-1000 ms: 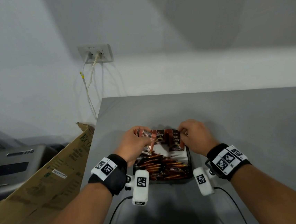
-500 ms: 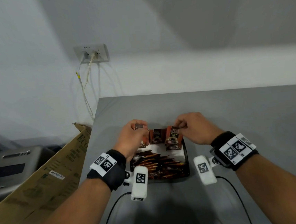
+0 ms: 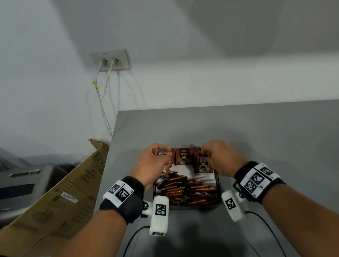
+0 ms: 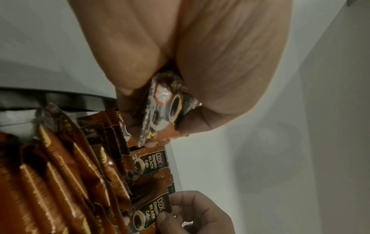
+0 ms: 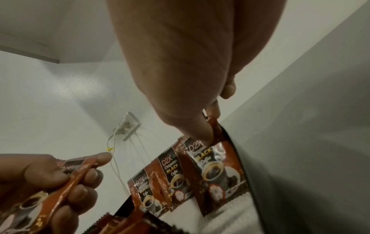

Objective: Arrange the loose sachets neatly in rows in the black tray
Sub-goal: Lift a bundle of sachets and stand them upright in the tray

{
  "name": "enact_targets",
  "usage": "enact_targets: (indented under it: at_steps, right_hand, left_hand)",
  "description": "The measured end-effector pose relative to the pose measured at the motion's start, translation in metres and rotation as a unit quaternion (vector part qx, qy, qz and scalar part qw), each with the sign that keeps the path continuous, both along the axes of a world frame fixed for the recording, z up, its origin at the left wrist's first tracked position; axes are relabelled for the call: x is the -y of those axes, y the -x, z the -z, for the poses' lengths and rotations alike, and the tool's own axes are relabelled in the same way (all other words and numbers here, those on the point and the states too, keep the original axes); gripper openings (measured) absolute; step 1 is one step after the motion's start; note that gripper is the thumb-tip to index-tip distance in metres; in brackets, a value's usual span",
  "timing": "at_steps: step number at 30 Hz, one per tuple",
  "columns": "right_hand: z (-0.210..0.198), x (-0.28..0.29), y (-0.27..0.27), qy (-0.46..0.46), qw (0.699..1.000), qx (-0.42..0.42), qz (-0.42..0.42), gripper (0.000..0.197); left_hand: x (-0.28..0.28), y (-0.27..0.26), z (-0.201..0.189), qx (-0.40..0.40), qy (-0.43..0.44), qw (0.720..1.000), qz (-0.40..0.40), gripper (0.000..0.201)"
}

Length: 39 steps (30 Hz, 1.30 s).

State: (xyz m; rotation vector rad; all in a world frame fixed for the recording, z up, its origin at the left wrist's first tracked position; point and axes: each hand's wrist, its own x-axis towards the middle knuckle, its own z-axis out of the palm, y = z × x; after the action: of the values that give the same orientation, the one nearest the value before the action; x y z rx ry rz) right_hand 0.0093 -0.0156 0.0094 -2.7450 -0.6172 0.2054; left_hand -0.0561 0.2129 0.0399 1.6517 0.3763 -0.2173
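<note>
Both forearms reach forward over the near rim of the tray (image 3: 218, 185), wrists strapped with black bands and white tag blocks. Tray: black, shallow, glossy rim, sitting on a matte grey table (image 3: 269, 139). Below the fingers, nearer the wrists, a packed row of stick sachets (image 3: 183, 191) lies in it, orange-brown shiny foil, narrow, edge-up.

Left hand (image 3: 152, 164): fingers curled tight round a flat sachet (image 4: 166, 107), crinkled foil with a coffee-cup print, held above the tray's far left corner.

Right hand (image 3: 219, 156): thumb and forefinger pinch the top edge of another sachet (image 5: 216, 167), brown foil, serrated seal, standing tilted at the tray's far right.

Between the two sets of fingertips, more flat packets (image 3: 183, 158) stand side by side, overlapping, along the far edge.
</note>
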Motion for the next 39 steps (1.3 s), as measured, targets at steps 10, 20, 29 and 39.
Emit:
enact_targets:
  at_steps: [10,20,29,39]
  right_hand:
    - [-0.014,0.002,0.009,-0.101,0.994,0.045,0.019,0.017]
    - [-0.060,-0.006,0.010,-0.284,0.953,-0.094,0.042,0.020]
    - [-0.010,0.010,0.014,-0.097,0.988,-0.111,0.050,0.016]
    - [0.008,0.008,0.012,-0.052,0.998,-0.013,0.037,0.012]
  left_hand:
    - [0.006,0.003,-0.008,0.034,-0.014,0.999,0.034,0.039]
    - [0.026,-0.006,-0.014,0.042,0.021,0.998,0.042,0.035]
    - [0.012,0.000,-0.014,-0.008,-0.004,1.000,0.004,0.028]
    - [0.013,0.006,-0.011,0.017,-0.061,0.998,0.026,0.023]
